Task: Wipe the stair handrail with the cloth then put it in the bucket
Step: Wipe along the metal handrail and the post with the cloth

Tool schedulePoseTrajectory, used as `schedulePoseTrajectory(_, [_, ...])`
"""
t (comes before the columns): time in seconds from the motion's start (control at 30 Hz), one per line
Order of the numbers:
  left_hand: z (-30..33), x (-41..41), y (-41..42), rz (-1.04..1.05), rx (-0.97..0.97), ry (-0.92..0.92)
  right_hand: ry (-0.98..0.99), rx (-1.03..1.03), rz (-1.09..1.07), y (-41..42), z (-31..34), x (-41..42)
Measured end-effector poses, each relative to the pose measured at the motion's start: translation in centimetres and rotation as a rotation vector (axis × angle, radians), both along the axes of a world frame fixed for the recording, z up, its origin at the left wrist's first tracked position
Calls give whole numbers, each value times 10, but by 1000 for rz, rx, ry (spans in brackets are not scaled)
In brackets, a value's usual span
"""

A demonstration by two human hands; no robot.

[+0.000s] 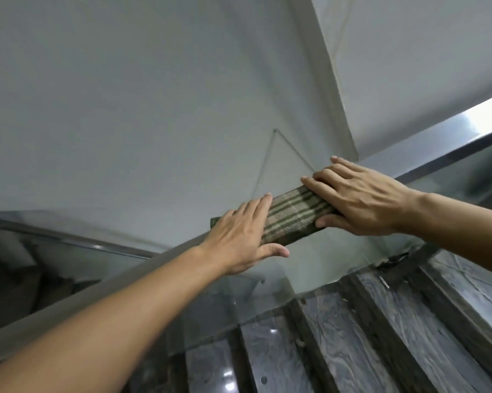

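A folded cloth (293, 218), green-brown with pale stripes, lies along the top of the shiny metal stair handrail (463, 123). My left hand (240, 239) presses flat on the cloth's lower end, thumb hooked under the rail's near side. My right hand (358, 194) lies flat on the upper end, its fingers reaching over the rail and its thumb below. The rail runs from the lower left up to the upper right. No bucket is in view.
A glass panel (267, 285) hangs under the handrail. Dark marble stair steps (352, 336) climb at the lower right. A second rail (69, 239) runs at the left. White walls and the stair underside fill the upper part of the view.
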State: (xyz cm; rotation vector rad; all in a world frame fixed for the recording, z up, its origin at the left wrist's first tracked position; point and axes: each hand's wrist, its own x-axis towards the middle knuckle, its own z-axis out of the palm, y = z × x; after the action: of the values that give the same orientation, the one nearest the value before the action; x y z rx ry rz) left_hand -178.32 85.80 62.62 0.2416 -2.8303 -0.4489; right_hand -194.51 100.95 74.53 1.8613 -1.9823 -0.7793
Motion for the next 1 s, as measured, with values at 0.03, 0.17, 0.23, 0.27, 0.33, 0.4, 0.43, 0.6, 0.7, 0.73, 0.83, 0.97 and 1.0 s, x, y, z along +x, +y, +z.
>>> schedulePoseTrajectory(0.03, [-7, 10, -5, 13, 5, -7, -2, 6, 9, -7, -7, 9])
schedulePoseTrajectory(0.17, [-35, 54, -26, 57, 10, -64, -50, 14, 26, -33, -38, 50])
schedulePoseTrajectory(0.23, [-50, 78, -40, 82, 17, -99, -52, 26, 46, -48, -55, 73])
schedulePoseTrajectory(0.27, [-59, 90, -47, 102, 25, -112, -46, 31, 53, -56, -64, 84])
schedulePoseTrajectory(0.33, [-79, 117, -60, 143, 48, -131, -37, 32, 63, -73, -86, 108])
schedulePoseTrajectory(0.4, [-98, 144, -74, 175, 66, -152, -31, 32, 69, -89, -107, 132])
schedulePoseTrajectory(0.43, [-107, 157, -81, 186, 74, -160, -29, 33, 76, -98, -117, 144])
schedulePoseTrajectory(0.6, [-150, 213, -102, 294, 145, -195, -20, 44, 128, -142, -168, 205])
schedulePoseTrajectory(0.7, [-179, 248, -122, 326, 179, -184, -15, 48, 142, -168, -200, 245])
schedulePoseTrajectory(0.73, [-189, 262, -130, 324, 197, -185, -15, 51, 143, -177, -211, 258])
schedulePoseTrajectory(0.83, [-220, 305, -159, 337, 249, -219, -8, 56, 152, -206, -245, 299])
schedulePoseTrajectory(0.97, [-264, 360, -201, 382, 304, -273, -23, 82, 182, -246, -290, 359])
schedulePoseTrajectory(1.0, [-275, 373, -211, 389, 313, -289, -33, 88, 186, -254, -299, 374])
